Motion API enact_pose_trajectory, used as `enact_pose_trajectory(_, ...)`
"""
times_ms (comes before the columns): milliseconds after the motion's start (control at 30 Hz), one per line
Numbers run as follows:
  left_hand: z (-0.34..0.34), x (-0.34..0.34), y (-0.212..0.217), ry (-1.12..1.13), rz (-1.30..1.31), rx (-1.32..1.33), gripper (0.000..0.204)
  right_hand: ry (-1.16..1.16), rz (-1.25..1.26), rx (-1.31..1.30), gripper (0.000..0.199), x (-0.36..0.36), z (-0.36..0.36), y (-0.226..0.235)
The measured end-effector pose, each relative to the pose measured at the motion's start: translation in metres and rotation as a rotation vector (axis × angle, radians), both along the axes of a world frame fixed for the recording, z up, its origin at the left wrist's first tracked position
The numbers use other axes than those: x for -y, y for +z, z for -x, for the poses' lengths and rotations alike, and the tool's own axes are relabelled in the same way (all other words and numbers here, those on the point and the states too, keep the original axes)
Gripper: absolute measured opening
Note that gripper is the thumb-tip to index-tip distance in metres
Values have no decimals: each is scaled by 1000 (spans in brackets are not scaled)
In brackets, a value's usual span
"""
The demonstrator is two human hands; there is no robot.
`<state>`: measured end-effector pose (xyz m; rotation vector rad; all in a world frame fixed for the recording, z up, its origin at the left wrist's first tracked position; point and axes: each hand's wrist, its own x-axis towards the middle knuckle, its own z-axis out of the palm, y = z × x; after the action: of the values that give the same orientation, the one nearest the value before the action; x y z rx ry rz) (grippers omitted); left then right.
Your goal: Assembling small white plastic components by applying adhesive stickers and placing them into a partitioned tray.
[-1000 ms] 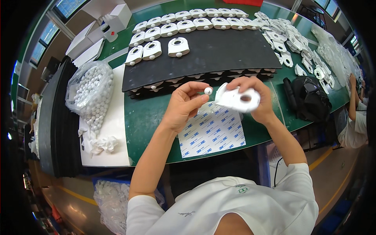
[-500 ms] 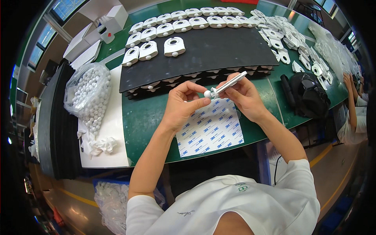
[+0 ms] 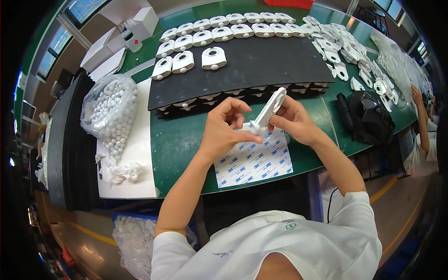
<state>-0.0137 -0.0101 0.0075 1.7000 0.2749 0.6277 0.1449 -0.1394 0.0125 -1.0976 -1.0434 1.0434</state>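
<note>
A white plastic part with a round opening is held tilted above the table, its lower end pointing toward my left hand. My right hand grips it from the right, thumb in front and fingers behind. At its lower end a small white ball-like knob shows, partly hidden. My left hand is beside that end, fingers loosely curved and apart, with the thumb tip at the knob. Whether the thumb presses on it is hard to tell. Beneath both hands lies a white sheet with blue print.
Rows of similar white parts with balls stand on stacked black boards. At left is a clear bag of white balls on a white board. Loose parts lie at right, near a black bag and another person's arm.
The white part has turned, so its broad face with the opening now shows. My left fingers have spread away from the ball end they were pinching.
</note>
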Motion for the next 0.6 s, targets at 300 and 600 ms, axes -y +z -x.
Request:
enact_pose_trajectory(300,1,-11,0,-79,470,32,41,-249,90,391,47,-78,-37,54)
enact_pose_trajectory(600,2,-11,6,-71,981,-76,30,-245,419,480,17,-156,-77,43)
